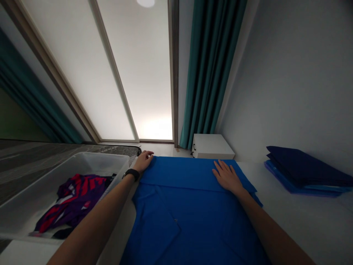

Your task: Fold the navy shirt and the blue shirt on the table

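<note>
Blue shirt (190, 224) on white desk (300, 224), top edge folded over | left hand (143, 162) at fold's corner, right hand (227, 177) flat on fold | 2 grips released, fingers spread | even palm pressure should keep crease straight

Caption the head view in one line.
Left hand and right hand rest on a folded blue garment beside a bin of striped clothing.
</note>
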The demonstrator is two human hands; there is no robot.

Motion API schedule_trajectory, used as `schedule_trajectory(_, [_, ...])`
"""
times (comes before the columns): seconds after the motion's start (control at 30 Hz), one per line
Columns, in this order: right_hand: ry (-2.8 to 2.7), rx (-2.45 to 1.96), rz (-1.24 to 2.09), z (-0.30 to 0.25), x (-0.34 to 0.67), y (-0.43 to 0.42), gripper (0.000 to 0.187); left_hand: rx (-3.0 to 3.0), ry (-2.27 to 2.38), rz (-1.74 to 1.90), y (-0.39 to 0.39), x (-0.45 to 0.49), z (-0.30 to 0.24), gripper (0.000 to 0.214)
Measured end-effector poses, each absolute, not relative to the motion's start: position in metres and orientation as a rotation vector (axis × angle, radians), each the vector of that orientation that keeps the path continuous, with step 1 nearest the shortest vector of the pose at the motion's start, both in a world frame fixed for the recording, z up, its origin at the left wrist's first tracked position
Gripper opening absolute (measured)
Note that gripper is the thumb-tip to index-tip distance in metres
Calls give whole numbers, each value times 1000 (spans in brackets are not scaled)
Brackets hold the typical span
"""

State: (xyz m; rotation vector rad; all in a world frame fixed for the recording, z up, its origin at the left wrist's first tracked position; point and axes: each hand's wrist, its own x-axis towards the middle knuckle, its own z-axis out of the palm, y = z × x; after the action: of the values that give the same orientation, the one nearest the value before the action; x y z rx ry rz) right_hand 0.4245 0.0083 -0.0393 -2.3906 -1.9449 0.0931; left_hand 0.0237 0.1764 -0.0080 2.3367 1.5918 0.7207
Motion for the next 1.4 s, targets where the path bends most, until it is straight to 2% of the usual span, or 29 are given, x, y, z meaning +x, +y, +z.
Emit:
schedule_trajectory(0.1, [-1940,-2404,96,-37,423,8,64,2486,1556,711,167,27,-4,39])
schedule_trajectory(0.27, [-1939,-2409,125,-32,422,7,65,2873,1301,468,143,46,-3,51])
schedule_trajectory(0.53, [-1952,-2435,160,-28,420,6,64,2642,1683,128,125,54,-17,67])
schedule_trajectory(1.03, [-1930,-2399,133,-40,426,10,66,2588,1762,83,114,66,-6,70])
schedule_trajectory(1.4, [-1928,-2368,211,-30,438,10,62,2746,1250,206,67,180,5,69])
